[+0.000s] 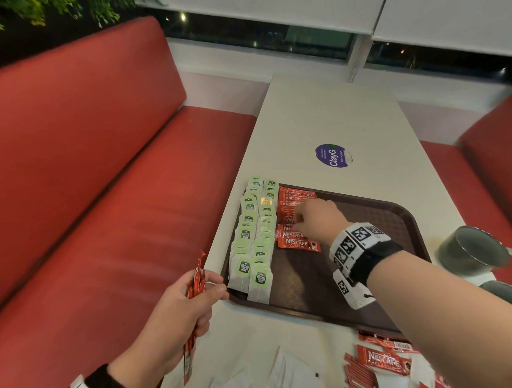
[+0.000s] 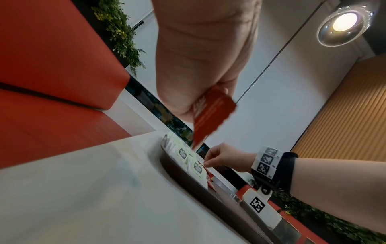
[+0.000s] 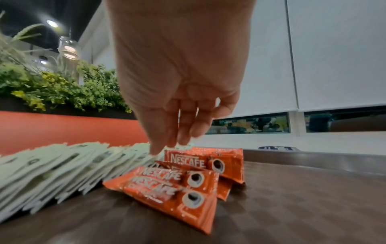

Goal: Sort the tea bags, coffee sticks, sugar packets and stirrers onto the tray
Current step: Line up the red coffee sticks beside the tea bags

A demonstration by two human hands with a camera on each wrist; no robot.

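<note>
Red coffee sticks (image 1: 297, 242), green-tagged tea bags (image 1: 252, 234), brown patterned tray (image 1: 365, 291)

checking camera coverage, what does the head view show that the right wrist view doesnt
Head only: the left hand holding a bundle of coffee sticks beside the tray, loose coffee sticks on the table's near end, and two dark cups.
Right wrist only: the right hand's fingertips reaching down at the Nescafe row.
Both: right hand, tea bags, Nescafe row.
</note>
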